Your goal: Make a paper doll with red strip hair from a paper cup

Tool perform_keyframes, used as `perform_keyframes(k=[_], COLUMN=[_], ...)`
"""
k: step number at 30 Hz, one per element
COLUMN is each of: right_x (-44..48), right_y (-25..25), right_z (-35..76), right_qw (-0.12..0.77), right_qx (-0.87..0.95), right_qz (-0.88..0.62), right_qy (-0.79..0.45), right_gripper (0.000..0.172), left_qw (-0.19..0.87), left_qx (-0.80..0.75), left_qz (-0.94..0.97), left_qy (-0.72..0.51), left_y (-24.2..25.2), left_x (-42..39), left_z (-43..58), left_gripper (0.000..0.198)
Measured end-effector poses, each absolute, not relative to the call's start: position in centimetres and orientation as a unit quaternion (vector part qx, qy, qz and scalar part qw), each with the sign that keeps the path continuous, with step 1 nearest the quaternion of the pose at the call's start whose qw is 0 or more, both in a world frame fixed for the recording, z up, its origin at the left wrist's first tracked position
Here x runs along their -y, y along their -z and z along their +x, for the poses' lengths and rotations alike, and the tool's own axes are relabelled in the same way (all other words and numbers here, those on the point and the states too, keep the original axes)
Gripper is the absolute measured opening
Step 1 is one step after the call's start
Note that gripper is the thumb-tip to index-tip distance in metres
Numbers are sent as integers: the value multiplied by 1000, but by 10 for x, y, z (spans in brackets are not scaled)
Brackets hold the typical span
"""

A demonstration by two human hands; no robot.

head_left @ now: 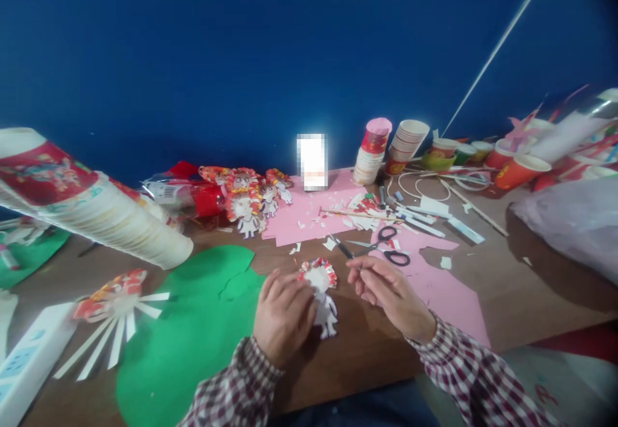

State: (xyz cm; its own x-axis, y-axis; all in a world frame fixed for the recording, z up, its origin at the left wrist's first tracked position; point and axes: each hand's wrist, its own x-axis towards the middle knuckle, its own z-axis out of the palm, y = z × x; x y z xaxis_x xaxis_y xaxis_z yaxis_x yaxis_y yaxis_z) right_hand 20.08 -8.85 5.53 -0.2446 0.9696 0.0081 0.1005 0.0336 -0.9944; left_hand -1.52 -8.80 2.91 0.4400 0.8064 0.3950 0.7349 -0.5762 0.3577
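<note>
A white paper figure (327, 314) with a red-and-white ruffled ring round its blank head lies on the brown table. My left hand (286, 311) rests at the figure's left side, fingers bent together and partly over its edge; whether anything is under them is hidden. Over the table to the right, my right hand (381, 285) pinches a dark, slim pen (341, 246) that points up and left. Just beyond that hand lie scissors with black handles (396, 258), partly over pink paper (451, 292).
Green paper (193, 330) lies at left, beside a cut paper-cup piece (113, 311). A long leaning cup stack (130, 221) stands behind it. Finished figures (248, 218), paper scraps, cups (408, 143) and a plastic bag (570, 221) line the back and right.
</note>
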Motion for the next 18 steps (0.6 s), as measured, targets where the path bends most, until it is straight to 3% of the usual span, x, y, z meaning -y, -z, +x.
perform_keyframes(k=[3,4,5,8,9,13,18], right_x=[87,86,85,82,81,82,86], right_y=[-61,-62,-62,-58,-55,-40,-23], right_z=[195,192,189,180,178,175,170], right_qw=[392,392,402,457,469,479,405], right_qx=[633,647,654,632,624,653,718], right_qz=[-393,-384,-391,-479,-502,-521,-514], right_qy=[-540,-530,-507,-403,-372,-270,-236], right_gripper=[75,82,77,22,14,12,5], left_qw=[119,136,153,178,179,187,192], left_qx=[-536,-551,-558,-551,-545,-533,-540], left_qz=[779,764,757,760,765,772,767], left_qy=[-302,-307,-304,-295,-294,-291,-288], left_y=[-24,-23,-21,-17,-15,-8,-4], left_x=[68,61,54,43,42,44,47], left_z=[-21,-21,-21,-17,-16,-14,-15], left_gripper=[28,29,31,34,34,34,30])
